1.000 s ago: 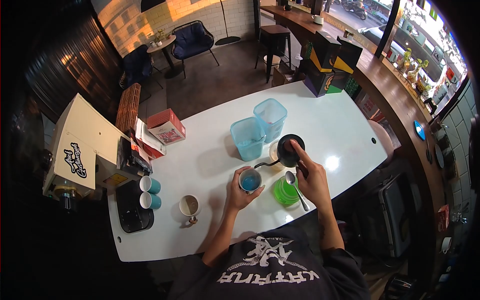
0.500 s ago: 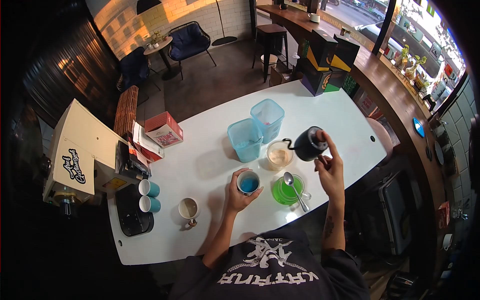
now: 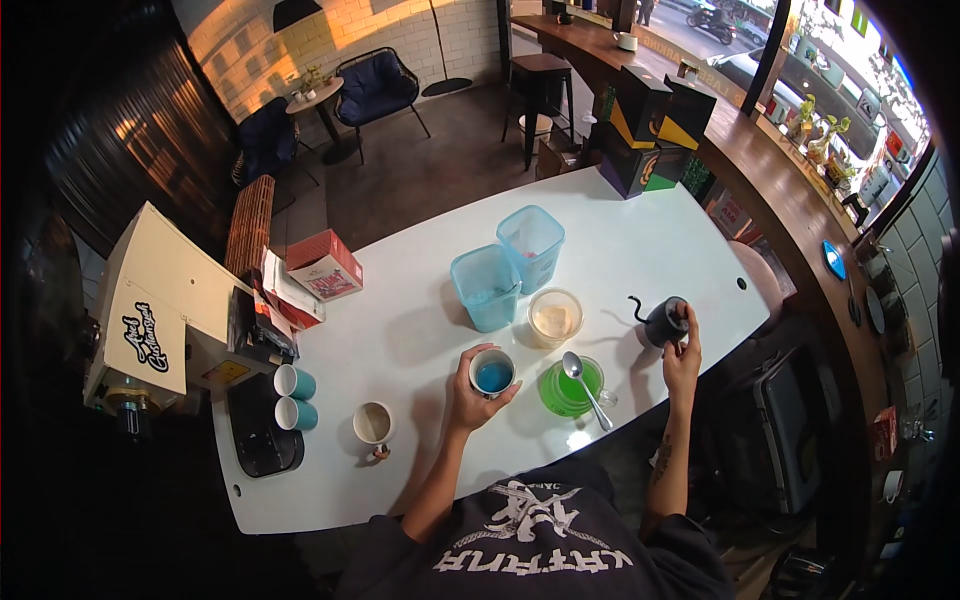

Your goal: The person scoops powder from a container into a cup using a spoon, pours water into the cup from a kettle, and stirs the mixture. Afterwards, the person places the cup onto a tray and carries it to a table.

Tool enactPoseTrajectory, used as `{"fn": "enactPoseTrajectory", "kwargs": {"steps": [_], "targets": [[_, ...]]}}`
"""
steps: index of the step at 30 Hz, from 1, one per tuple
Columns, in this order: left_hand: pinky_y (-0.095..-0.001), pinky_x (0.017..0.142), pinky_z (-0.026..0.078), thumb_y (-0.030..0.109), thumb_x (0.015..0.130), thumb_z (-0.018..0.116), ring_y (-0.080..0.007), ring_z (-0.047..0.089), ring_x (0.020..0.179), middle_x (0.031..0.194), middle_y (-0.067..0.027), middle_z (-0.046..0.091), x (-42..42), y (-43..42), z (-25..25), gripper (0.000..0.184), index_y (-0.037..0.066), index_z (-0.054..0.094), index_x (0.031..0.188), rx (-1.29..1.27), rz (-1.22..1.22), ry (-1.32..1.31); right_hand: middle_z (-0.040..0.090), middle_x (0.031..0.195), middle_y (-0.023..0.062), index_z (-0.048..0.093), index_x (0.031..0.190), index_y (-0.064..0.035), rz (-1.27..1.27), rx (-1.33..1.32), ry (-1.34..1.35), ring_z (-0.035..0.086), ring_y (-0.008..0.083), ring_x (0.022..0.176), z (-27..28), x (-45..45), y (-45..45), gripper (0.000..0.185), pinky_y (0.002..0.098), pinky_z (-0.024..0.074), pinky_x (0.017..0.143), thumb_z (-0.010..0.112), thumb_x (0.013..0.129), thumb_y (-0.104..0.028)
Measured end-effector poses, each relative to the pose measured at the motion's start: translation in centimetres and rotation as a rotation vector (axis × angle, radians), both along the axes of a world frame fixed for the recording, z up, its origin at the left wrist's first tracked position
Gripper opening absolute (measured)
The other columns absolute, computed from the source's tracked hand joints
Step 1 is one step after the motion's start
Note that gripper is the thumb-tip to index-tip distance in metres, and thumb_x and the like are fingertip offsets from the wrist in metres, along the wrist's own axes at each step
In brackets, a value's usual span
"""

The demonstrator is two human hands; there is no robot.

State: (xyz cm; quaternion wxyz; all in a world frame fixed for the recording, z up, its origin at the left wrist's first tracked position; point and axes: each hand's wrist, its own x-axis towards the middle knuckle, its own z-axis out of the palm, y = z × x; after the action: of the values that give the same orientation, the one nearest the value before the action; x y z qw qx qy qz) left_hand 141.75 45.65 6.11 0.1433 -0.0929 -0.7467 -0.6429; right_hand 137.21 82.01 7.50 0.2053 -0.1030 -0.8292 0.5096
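My left hand [image 3: 474, 400] is wrapped round a cup of blue liquid [image 3: 493, 373] near the middle of the white table. At the right, my right hand [image 3: 684, 352] grips a black gooseneck kettle [image 3: 664, 322], its thin spout pointing left. Between the hands stands a glass of green liquid [image 3: 563, 391] with a metal spoon [image 3: 587, 388] lying across its top. Behind it is a clear tub with beige contents [image 3: 555, 319]. Two light-blue containers, one nearer [image 3: 485, 290] and one farther [image 3: 531, 250], stand just beyond the cup.
A white mug [image 3: 374, 424] stands left of my left hand. Two teal cups [image 3: 296, 414] lie by a black tray [image 3: 262, 450]. A red box [image 3: 326, 265] and a cream machine [image 3: 140, 300] are at the left, with black boxes [image 3: 640, 160] at the table's far right.
My right hand has moved the kettle away from the cup, to the right and down toward the table. My left hand still holds the cup in nearly the same place.
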Motion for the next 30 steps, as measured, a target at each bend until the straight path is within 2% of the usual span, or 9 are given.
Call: {"fn": "enactPoseTrajectory", "kwargs": {"steps": [4,9,16,18,22,24,25,28,30], "targets": [[-0.0338,0.089,0.055,0.017,0.072,0.089,-0.0196,0.067,0.099,0.113,-0.0125,0.066,-0.1,-0.1,0.0,0.069,0.003,0.051,0.128,-0.008,-0.005,0.004,0.065,0.132,0.0172,0.036,0.157,-0.0202,-0.021,0.008,-0.074,0.064,0.0145,0.072,-1.4,0.8,0.2,0.081,0.0296,0.0500,0.066,0.049,0.084,0.013],[-0.0338,0.090,0.053,0.014,0.073,0.088,-0.0184,0.065,0.102,0.115,-0.0112,0.064,-0.1,-0.3,-0.5,0.069,0.002,0.049,0.129,-0.024,-0.031,-0.001,0.065,0.131,0.0214,0.033,0.158,-0.0217,-0.018,0.160,0.012,0.072,0.0281,0.082,-2.6,0.8,0.3,0.082,0.0349,0.0525,0.071,0.049,0.085,0.012],[-0.0338,0.092,0.052,0.010,0.074,0.087,-0.0174,0.063,0.104,0.118,-0.0106,0.061,-0.1,-0.3,-0.7,0.071,0.001,0.046,0.131,0.005,-0.050,-0.031,0.063,0.127,0.0272,0.024,0.160,-0.0202,-0.012,0.225,-0.068,0.069,0.0419,0.091,-0.9,1.3,-0.6,0.081,0.0473,0.0533,0.079,0.060,0.091,0.000],[-0.0340,0.092,0.052,0.010,0.074,0.087,-0.0174,0.063,0.103,0.118,-0.0107,0.061,-0.1,-0.3,-0.6,0.070,0.001,0.046,0.131,-0.010,-0.048,-0.021,0.062,0.117,0.0258,0.024,0.159,-0.0174,-0.113,0.531,-0.297,0.064,0.0452,0.094,2.1,2.3,-2.2,0.079,0.0500,0.0508,0.082,0.066,0.093,-0.009],[-0.0343,0.092,0.053,0.010,0.074,0.086,-0.0177,0.063,0.103,0.119,-0.0111,0.060,-0.1,-0.2,-0.8,0.070,0.001,0.046,0.130,0.005,-0.041,-0.031,0.058,0.108,0.0230,0.038,0.151,-0.0110,-0.208,0.763,-0.167,0.060,0.0441,0.097,5.6,3.8,-4.0,0.066,0.0493,0.0487,0.085,0.068,0.093,-0.014],[-0.0344,0.092,0.053,0.010,0.074,0.086,-0.0179,0.063,0.103,0.119,-0.0111,0.060,0.0,-0.2,-0.3,0.070,0.001,0.046,0.130,-0.011,-0.034,-0.022,0.057,0.112,0.0236,0.054,0.133,-0.0036,0.093,0.665,-0.190,0.058,0.0424,0.102,8.0,5.0,-5.3,0.043,0.0490,0.0477,0.086,0.067,0.093,-0.015],[-0.0344,0.092,0.053,0.010,0.073,0.086,-0.0180,0.064,0.103,0.119,-0.0112,0.061,0.0,-0.2,-0.2,0.070,0.002,0.047,0.130,-0.025,-0.028,-0.013,0.060,0.105,0.0200,0.061,0.120,-0.0018,0.188,0.608,-0.170,0.059,0.0374,0.100,7.9,5.4,-5.6,0.036,0.0448,0.0476,0.087,0.069,0.094,-0.025],[-0.0343,0.092,0.053,0.011,0.073,0.086,-0.0183,0.064,0.103,0.119,-0.0113,0.061,-0.1,-0.2,-0.6,0.070,0.002,0.047,0.130,-0.024,-0.023,-0.002,0.062,0.102,0.0193,0.062,0.117,-0.0013,0.506,0.579,-0.312,0.063,0.0348,0.093,8.3,6.4,-5.8,0.038,0.0440,0.0495,0.083,0.068,0.095,-0.032],[-0.0344,0.092,0.053,0.011,0.073,0.086,-0.0184,0.064,0.102,0.119,-0.0114,0.061,0.0,-0.3,-0.6,0.070,0.002,0.047,0.130,-0.027,-0.022,-0.014,0.064,0.098,0.0188,0.061,0.115,-0.0009,0.532,0.519,-0.340,0.066,0.0337,0.086,7.6,6.7,-6.2,0.047,0.0440,0.0518,0.078,0.070,0.093,-0.041]]}}
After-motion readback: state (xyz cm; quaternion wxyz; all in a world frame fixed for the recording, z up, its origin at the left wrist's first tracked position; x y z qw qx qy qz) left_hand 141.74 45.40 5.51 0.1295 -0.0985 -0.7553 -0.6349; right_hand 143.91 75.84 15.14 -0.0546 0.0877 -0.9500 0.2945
